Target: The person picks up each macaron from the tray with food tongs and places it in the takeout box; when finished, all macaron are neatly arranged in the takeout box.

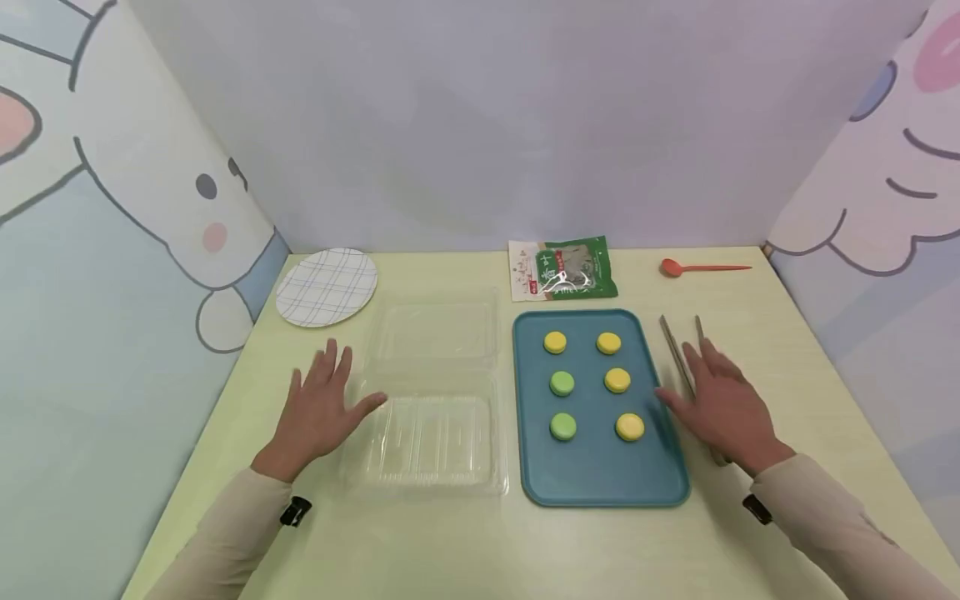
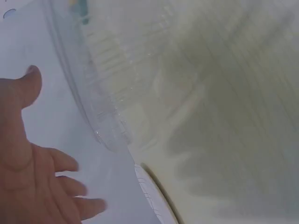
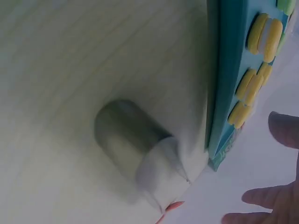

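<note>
My left hand (image 1: pixel 315 417) is held over the left part of the table with its fingers spread, holding nothing. Just right of it lies a clear plastic clamshell box (image 1: pixel 501 479), its lid folded back flat. The right hand (image 1: pixel 727 412) hovers above metal tongs (image 1: pixel 675 350), fingers extended and apart; the tongs' bent end (image 3: pixel 131 135) shows in the right wrist view below that hand. Between the hands sits a blue tray (image 1: pixel 600 487) carrying two green macarons (image 1: pixel 562 427) and several yellow macarons (image 1: pixel 629 427). The right thumb's tip appears over the tray's right edge.
A round checked plate (image 1: pixel 327 287) lies at the back left. A green and white packet (image 1: pixel 564 268) is behind the tray, and a red spoon (image 1: pixel 705 267) is at the back right. Walls (image 1: pixel 480 125) enclose the table's back and sides.
</note>
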### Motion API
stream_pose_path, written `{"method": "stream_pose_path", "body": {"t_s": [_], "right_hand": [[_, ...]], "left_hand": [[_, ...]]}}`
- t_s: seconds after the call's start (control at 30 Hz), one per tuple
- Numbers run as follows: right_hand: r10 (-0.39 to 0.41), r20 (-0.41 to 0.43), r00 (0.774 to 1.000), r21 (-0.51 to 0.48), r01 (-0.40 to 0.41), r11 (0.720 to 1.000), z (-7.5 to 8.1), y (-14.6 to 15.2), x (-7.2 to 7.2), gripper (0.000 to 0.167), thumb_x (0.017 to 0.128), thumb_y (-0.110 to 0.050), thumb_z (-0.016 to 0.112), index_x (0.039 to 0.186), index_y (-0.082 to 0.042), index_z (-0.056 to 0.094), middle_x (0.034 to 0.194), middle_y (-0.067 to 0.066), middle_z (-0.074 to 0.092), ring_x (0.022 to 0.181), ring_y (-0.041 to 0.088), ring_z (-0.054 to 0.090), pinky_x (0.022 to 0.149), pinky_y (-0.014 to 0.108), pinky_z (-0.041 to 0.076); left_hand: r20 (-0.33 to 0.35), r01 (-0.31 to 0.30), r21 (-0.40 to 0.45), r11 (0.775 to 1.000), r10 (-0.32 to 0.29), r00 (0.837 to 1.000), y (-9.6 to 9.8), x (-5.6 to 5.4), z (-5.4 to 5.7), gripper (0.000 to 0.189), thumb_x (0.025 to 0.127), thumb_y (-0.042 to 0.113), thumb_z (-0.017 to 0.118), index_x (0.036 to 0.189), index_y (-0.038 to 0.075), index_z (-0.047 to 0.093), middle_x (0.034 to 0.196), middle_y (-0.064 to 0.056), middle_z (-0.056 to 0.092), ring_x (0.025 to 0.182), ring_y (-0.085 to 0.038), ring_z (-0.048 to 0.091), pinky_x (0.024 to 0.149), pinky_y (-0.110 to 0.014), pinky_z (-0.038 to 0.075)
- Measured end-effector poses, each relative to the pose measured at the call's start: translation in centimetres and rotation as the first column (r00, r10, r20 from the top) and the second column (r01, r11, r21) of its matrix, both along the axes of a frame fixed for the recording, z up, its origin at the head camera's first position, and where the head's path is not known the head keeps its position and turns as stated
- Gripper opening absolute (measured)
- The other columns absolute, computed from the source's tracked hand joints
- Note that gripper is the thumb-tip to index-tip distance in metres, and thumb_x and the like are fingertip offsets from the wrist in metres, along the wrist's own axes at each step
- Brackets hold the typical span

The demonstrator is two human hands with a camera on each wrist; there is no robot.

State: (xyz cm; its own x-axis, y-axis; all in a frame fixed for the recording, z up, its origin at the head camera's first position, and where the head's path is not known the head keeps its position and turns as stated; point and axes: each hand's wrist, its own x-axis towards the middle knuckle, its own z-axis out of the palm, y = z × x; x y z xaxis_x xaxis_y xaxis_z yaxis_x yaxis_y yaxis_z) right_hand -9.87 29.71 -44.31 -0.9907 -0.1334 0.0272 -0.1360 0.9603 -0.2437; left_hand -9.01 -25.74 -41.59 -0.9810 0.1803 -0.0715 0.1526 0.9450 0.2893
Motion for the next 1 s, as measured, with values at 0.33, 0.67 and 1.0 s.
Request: {"method": "stream_pose_path", "body": {"t_s": [0.33, 0.67, 1.0], "right_hand": [[-0.122, 0.369, 0.921, -0.006, 0.134, 0.991, 0.6, 3.2, 0.3, 0.087, 0.093, -0.065, 0.056, 0.111, 0.02, 0.045, 0.094, 0.029, 0.054, 0.072, 0.033, 0.057, 0.054, 0.044, 0.047], [-0.159, 0.457, 0.875, -0.007, 0.182, 0.983, 0.6, 3.8, -0.5, 0.073, 0.093, -0.062, 0.059, 0.098, 0.01, 0.045, 0.074, 0.011, 0.052, 0.065, 0.027, 0.055, 0.053, 0.039, 0.042], [-0.146, 0.487, 0.861, -0.041, 0.19, 0.981, -0.2, 4.1, -1.3, 0.075, 0.094, -0.063, 0.055, 0.103, 0.01, 0.039, 0.076, 0.013, 0.053, 0.066, 0.027, 0.055, 0.054, 0.038, 0.04]], "left_hand": [[0.329, -0.135, 0.13, 0.982, 0.086, 0.94, -0.7, 0.2, 0.9, 0.084, 0.104, 0.06, 0.039, 0.147, -0.012, 0.038, 0.141, -0.032, 0.048, 0.128, -0.05, 0.046, 0.098, -0.062, 0.041], [0.506, -0.318, 0.388, 0.865, 0.088, 0.858, -0.9, -0.7, -0.1, 0.063, 0.106, 0.044, 0.048, 0.144, -0.008, 0.046, 0.126, -0.021, 0.059, 0.108, -0.03, 0.062, 0.079, -0.039, 0.057], [0.595, -0.451, 0.512, 0.732, 0.076, 0.8, -1.5, -0.2, -0.3, 0.057, 0.108, 0.039, 0.048, 0.143, -0.006, 0.041, 0.124, -0.02, 0.055, 0.104, -0.028, 0.057, 0.079, -0.034, 0.055]]}}
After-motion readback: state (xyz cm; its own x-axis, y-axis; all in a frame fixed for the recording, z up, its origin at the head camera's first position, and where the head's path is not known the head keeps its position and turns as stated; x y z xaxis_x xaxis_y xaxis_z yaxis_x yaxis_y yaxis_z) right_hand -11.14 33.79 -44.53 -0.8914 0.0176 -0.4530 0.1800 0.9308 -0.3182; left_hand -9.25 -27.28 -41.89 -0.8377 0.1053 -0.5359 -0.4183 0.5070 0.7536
